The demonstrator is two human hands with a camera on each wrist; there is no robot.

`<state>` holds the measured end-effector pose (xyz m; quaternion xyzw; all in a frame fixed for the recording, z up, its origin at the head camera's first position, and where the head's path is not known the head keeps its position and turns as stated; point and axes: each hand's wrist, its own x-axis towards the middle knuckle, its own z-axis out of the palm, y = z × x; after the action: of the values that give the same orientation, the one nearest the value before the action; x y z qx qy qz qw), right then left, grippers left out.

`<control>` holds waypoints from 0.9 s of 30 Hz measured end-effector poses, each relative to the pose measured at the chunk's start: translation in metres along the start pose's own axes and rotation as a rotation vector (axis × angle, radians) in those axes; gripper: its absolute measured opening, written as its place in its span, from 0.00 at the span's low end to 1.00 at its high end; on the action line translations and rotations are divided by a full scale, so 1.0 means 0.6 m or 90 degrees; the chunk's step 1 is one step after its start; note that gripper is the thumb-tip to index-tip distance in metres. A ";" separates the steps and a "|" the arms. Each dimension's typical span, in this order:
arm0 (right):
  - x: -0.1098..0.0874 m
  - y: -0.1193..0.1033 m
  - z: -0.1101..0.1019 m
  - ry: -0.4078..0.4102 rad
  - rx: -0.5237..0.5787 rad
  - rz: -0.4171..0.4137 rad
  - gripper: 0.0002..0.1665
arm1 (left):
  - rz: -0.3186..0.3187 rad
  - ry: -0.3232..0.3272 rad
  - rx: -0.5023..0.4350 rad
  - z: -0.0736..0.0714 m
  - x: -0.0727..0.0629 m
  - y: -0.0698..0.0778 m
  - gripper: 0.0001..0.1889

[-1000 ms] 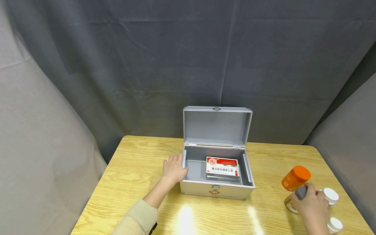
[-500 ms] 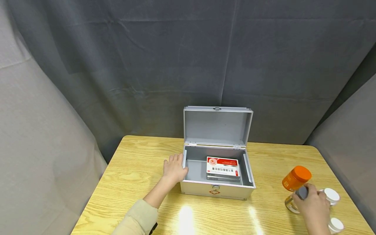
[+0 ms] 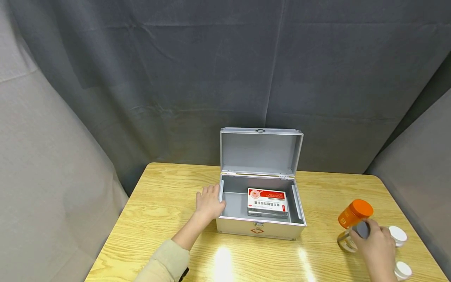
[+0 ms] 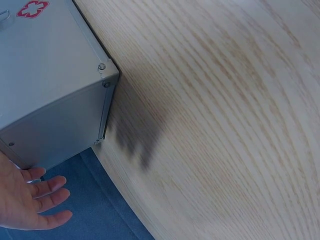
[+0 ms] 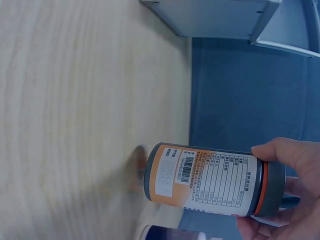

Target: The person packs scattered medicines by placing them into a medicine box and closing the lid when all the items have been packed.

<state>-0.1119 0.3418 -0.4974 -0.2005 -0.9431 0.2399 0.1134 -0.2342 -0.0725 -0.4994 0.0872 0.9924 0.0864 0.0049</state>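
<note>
A silver first-aid case [image 3: 260,229] stands on the table with its lid raised. Inside lie stacked medicine boxes [image 3: 267,201], the top one white and red. My left hand [image 3: 208,203] rests at the case's left wall, its thumb by the rim; in the left wrist view the same hand [image 4: 30,200] has its fingers loosely extended. At the right, my right hand [image 3: 377,246] grips a medicine bottle [image 3: 347,241] by its dark grey cap. The right wrist view shows this bottle's white and orange label [image 5: 210,180], with thumb and fingers around the cap.
An orange bottle [image 3: 355,214] stands just behind the held one. Two white-capped bottles, one at the back [image 3: 398,235] and one in front [image 3: 403,270], stand right of the right hand, partly hidden by it. Grey curtains [image 3: 246,78] enclose the wooden table [image 3: 169,188].
The gripped bottle has shifted slightly left and away from me, its base now a little farther from the hand. The left hand, case and other bottles stay where they were.
</note>
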 end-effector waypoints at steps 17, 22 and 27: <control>0.008 -0.083 -0.032 0.079 0.050 -0.078 0.31 | -0.004 0.000 0.002 0.000 0.000 -0.001 0.31; 0.014 -0.116 -0.043 0.073 0.058 -0.103 0.31 | -0.002 0.004 -0.004 0.000 -0.001 0.000 0.31; 0.019 -0.151 -0.050 0.092 0.077 -0.128 0.30 | 0.000 0.007 -0.007 0.001 0.000 -0.001 0.31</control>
<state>-0.1421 0.2862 -0.4254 -0.1144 -0.9317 0.2685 0.2161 -0.2343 -0.0731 -0.5002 0.0871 0.9919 0.0922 0.0001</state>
